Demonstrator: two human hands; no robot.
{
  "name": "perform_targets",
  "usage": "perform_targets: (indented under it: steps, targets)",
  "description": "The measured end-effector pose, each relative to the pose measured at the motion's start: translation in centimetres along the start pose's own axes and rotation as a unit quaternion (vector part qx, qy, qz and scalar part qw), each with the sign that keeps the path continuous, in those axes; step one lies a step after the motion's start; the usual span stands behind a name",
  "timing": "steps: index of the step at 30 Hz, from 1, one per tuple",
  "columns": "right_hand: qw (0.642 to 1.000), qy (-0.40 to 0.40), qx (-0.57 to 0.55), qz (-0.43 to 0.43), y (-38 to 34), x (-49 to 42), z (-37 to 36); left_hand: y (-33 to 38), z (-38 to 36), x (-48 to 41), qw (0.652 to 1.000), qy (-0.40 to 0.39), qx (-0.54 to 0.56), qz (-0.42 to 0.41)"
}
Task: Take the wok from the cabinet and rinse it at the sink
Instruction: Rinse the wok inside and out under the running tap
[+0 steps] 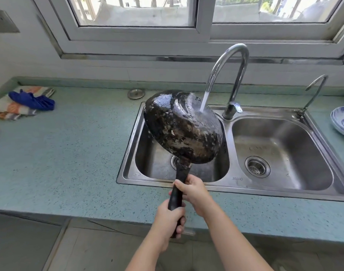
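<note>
Blackened and flaking, the wok (182, 128) is held tilted over the left basin of the steel sink (233, 182), its underside turned up beneath water running from the tall tap (230, 75). Its dark handle (178, 190) is clasped by both grips: the left hand (168, 220) is wrapped low, the right hand (194, 189) closed just above. A blue glove (31, 100) is seen on a folded cloth (9, 109), well apart on the green bench (69, 145).
</note>
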State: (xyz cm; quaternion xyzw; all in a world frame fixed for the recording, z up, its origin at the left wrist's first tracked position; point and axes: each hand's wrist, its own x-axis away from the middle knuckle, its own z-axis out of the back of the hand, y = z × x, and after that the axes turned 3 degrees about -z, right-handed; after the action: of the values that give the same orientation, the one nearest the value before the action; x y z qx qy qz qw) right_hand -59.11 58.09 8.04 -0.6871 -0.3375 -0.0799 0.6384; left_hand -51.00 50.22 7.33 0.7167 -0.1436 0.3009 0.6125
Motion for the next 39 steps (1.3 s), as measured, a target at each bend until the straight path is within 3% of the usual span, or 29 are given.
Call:
perform_targets:
  steps: [10, 13, 17, 25, 33, 39]
  targets:
    - [0.993, -0.081, -0.086, -0.008, 0.8, -1.2, -1.4, 0.0, 0.8, -0.3, 0.983, 0.124, -0.120, -0.068]
    - [0.987, -0.089, -0.135, -0.018, 0.5, -1.6, -1.6, 0.5, 0.5, -0.3, 0.984, 0.140, -0.079, -0.075]
    - [0.972, -0.087, -0.217, -0.030, 0.3, -1.4, -1.4, 0.8, 0.0, -0.3, 0.987, 0.132, -0.044, -0.075]
    - [0.968, -0.076, -0.235, -0.049, 0.8, -0.9, -0.7, 0.2, -0.4, -0.3, 0.992, 0.106, -0.025, -0.063]
    - [0.961, -0.004, -0.270, -0.060, 1.6, -0.5, -0.1, -0.1, -1.8, -0.3, 0.979, 0.107, -0.126, -0.118]
    - [0.980, 0.023, -0.194, -0.037, 2.2, -0.1, 0.3, -1.1, -1.6, -0.4, 0.971, 0.115, -0.170, -0.122]
